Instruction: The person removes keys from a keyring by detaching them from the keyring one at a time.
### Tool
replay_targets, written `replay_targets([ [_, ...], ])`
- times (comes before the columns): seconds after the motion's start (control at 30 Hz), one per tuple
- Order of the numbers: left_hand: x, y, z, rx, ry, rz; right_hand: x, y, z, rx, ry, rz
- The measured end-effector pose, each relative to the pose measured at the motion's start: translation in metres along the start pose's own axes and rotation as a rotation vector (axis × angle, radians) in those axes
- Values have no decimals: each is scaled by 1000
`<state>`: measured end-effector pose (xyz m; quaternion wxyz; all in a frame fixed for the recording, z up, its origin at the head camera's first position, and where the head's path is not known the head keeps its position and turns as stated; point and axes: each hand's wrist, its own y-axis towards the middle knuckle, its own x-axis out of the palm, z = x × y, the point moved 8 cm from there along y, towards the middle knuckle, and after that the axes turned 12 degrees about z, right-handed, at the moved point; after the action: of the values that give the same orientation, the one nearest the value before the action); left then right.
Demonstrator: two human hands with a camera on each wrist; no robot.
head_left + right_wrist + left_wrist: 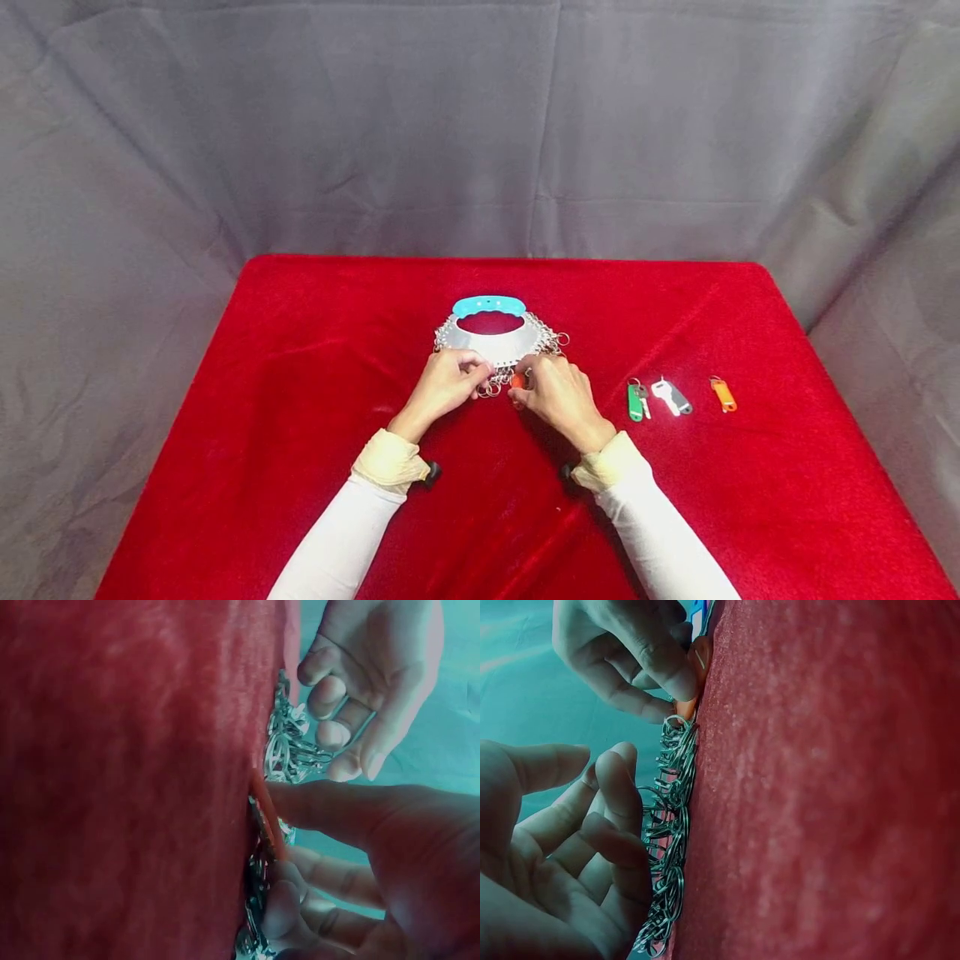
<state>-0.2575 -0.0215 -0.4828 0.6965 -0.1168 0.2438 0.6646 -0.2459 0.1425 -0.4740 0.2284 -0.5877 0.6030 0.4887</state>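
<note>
A silver metal key holder with a light-blue handle lies on the red cloth, and many small metal rings hang from its rim. At the near edge, my left hand has its fingers curled beside the rings, thumb and index close together at a metal ring. Just to its right, my right hand pinches an orange key tag against the ringed edge. The tag's ring end is among the metal rings; whether it is linked to one I cannot tell.
To the right on the red-covered table lie a green key tag with a key, a grey key tag with a bright key, and another orange key tag. Grey curtains hang behind and at the sides.
</note>
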Motion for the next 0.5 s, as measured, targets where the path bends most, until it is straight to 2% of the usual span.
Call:
replay_targets([
  [0.23,2,-1,-4,-20,-15,-11,3,-1,-2,21,51,-48],
  [0.5,7,-2,0,-8,-37,-51,-1,0,-2,-36,92,-33],
])
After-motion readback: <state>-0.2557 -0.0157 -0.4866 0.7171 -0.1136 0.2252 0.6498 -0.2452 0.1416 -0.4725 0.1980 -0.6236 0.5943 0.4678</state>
